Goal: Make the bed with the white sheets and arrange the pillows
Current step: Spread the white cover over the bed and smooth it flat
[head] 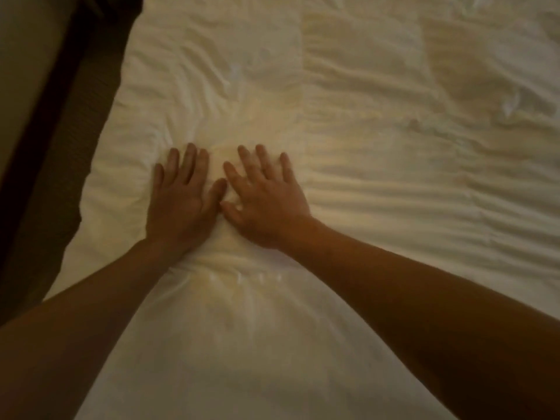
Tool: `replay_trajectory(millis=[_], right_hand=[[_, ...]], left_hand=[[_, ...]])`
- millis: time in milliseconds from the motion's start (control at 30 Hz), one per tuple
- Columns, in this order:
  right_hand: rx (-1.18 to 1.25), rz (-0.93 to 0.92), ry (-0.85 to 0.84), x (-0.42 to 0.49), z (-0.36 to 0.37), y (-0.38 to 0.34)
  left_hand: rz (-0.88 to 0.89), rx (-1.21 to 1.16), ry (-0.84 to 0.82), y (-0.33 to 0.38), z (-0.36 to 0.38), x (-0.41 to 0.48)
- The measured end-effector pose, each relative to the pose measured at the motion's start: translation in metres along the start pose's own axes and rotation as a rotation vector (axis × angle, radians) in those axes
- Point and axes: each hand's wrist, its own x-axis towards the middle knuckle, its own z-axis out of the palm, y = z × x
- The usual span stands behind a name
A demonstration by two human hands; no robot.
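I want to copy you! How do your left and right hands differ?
The left hand holds its fingers close together; the right hand spreads them. The left hand lies nearer the edge of the white sheet, the right hand further in. Both press flat on it.

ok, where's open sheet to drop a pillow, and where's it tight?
Widest free patch: the white sheet right of the right hand, wrinkled but bare to the picture's edge. Bare on the far side of both hands. Narrower strip between the left hand and the bed's left edge. Crowded: the middle, where both flat hands press side by side.
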Motion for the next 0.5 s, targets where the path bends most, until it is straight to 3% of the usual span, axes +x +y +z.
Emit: replay_trajectory(millis=[133, 333, 500], right_hand=[[-0.062, 0.037, -0.02, -0.023, 0.007, 0.04], [-0.065, 0.655, -0.094, -0.172, -0.005, 0.202], [0.038, 0.803, -0.172, -0.168, -0.007, 0.215]], left_hand=[[-0.01, 0.005, 0.03, 0.003, 0.01, -0.001], [-0.012, 0.006, -0.008, 0.006, 0.004, -0.002], [-0.085, 0.013, -0.12, 0.027, -0.016, -0.002]])
